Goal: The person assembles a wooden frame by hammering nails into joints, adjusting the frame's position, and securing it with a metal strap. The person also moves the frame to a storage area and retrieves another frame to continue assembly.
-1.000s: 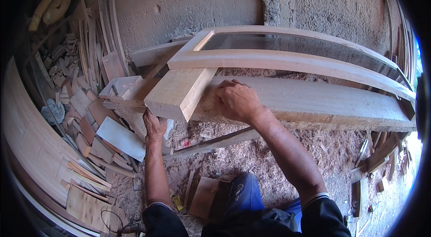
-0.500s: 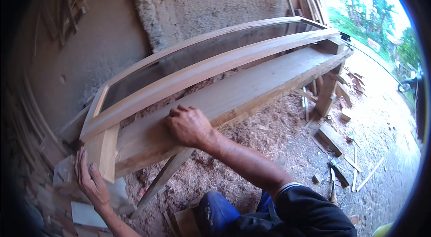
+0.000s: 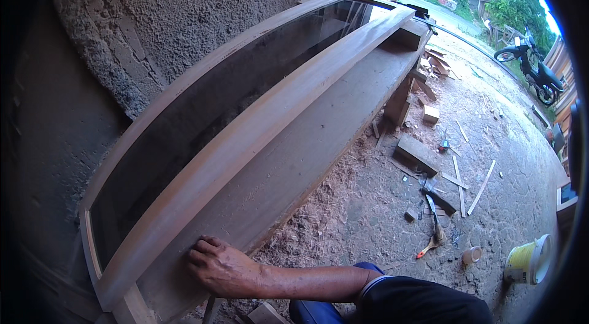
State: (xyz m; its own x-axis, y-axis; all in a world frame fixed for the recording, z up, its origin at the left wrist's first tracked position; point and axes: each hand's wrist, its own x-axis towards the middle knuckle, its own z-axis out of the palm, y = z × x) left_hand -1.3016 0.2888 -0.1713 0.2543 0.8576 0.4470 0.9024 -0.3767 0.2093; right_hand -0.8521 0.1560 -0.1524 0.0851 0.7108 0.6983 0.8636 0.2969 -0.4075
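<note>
Right hand [image 3: 222,267] pressed palm-down, fingers spread wide, gripping nothing, on the near end of a long plank [image 3: 294,158] lying flat as a worktop. Left hand out of sight. Plank's long axis running from lower left, nearest the body, to upper right toward the open yard. Just behind it, touching along its length, a long wooden frame [image 3: 245,134] standing on edge, same direction, leaning at a rough plastered wall [image 3: 184,11]. Sawdust heaped under the plank. Farther right on the dirt floor, offcuts, a hammer [image 3: 433,233], a yellow-and-white bucket [image 3: 526,260]. Far beyond, a parked motorbike [image 3: 532,68].
</note>
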